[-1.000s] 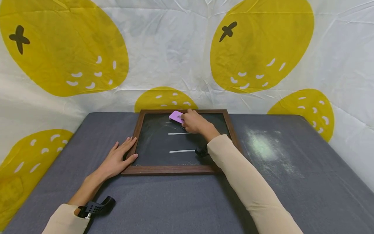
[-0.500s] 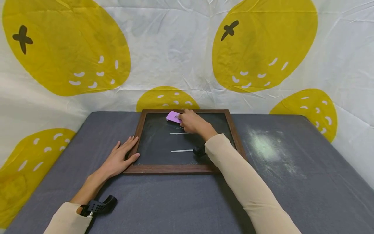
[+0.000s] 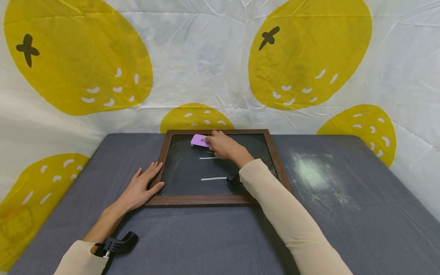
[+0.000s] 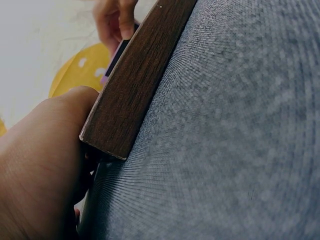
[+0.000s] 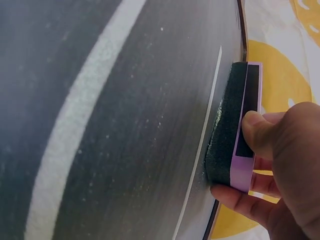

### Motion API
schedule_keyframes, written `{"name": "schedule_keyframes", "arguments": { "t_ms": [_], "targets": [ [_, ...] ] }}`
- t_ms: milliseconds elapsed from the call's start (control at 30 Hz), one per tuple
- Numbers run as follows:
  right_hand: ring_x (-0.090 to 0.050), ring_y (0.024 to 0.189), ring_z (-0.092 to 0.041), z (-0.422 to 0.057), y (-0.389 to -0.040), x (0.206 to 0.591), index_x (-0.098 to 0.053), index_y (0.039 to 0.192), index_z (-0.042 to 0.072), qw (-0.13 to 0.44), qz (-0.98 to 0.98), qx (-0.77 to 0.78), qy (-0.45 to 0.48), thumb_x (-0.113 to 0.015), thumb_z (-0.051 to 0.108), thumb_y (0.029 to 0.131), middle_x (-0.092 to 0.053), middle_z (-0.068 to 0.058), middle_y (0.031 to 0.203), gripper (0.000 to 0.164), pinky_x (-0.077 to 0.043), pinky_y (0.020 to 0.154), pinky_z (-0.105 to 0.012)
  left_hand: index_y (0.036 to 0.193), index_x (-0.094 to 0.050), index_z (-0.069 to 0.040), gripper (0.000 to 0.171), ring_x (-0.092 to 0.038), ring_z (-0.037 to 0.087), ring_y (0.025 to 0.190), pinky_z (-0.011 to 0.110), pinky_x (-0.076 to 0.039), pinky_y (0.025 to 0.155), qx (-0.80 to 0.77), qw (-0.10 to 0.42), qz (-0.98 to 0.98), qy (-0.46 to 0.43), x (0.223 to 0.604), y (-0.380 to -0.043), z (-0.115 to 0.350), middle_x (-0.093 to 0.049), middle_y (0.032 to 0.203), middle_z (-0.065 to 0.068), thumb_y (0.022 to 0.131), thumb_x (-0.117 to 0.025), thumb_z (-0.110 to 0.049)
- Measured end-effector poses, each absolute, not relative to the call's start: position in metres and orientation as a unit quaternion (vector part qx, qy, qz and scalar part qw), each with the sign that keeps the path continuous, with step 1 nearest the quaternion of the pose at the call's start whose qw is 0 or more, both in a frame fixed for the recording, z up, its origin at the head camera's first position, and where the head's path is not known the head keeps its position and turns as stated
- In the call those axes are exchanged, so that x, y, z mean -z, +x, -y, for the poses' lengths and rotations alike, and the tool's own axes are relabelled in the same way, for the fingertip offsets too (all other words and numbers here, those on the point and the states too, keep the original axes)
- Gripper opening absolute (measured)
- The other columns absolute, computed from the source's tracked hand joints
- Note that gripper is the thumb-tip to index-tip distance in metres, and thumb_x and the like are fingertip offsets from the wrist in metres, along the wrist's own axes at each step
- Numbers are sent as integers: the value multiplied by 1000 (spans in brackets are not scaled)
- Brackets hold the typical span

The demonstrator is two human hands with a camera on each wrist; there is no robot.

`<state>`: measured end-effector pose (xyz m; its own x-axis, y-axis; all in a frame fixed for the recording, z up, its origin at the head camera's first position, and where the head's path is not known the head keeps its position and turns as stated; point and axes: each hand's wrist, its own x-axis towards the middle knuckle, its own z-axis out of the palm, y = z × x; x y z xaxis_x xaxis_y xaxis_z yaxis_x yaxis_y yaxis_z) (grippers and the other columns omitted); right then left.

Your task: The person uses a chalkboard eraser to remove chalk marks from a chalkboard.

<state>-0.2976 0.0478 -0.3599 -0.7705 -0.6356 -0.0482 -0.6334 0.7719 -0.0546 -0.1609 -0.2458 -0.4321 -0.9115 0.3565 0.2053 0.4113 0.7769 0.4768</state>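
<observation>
Leftward along the far part of the chalkboard [image 3: 182, 168] the purple eraser [image 3: 198, 140] has slid since a second ago, and the right hand [image 3: 225, 147] with it. That hand pinches the eraser: in the right wrist view alone, the thumb presses a dark strip on its side, other fingers bend round it, and thick dark felt [image 5: 225, 135] faces the board. A mark on the eraser's top, shown from the head, is too small to read. Straight, parted fingers of the left hand [image 3: 139, 190] rest on the left side of the wooden frame [image 3: 203, 200]; the left wrist view brings its corner close. Two chalk lines [image 3: 214, 178] lie nearer the person. Right of the board, a pale powdery patch [image 3: 311, 173] marks the grey tablecloth [image 3: 192, 240]; behind hangs a fruit-patterned curtain [image 3: 199, 57].
</observation>
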Motion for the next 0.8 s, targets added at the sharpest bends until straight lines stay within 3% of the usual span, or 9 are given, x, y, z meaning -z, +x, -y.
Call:
{"name": "schedule_keyframes", "arguments": {
  "t_ms": [367,633,800],
  "targets": [
    [-49,107,-25,-51,-307,357,-53,140,15,33,-926,62,-371,-58,15,96,-53,-12,122,44,-43,95,-35,150,-28,-2,68,-22,40,140,59,-4,111,268,50,939,-210,428,-169,250,-27,151,23,97,-57,-33],
    [-47,109,-27,-73,-310,349,-38,149,14,10,-942,90,-323,-52,22,99,-46,-17,127,52,-42,96,-40,151,-28,-3,68,-22,39,140,58,-4,111,274,47,938,-206,427,-172,251,-27,152,22,97,-57,-33],
    [-49,108,-30,-102,-314,351,-41,147,10,3,-949,102,-298,-54,22,98,-50,-20,124,52,-41,97,-44,151,-27,-3,68,-22,39,140,58,-5,111,271,44,939,-206,426,-173,252,-27,152,23,97,-56,-34]
  ]
}}
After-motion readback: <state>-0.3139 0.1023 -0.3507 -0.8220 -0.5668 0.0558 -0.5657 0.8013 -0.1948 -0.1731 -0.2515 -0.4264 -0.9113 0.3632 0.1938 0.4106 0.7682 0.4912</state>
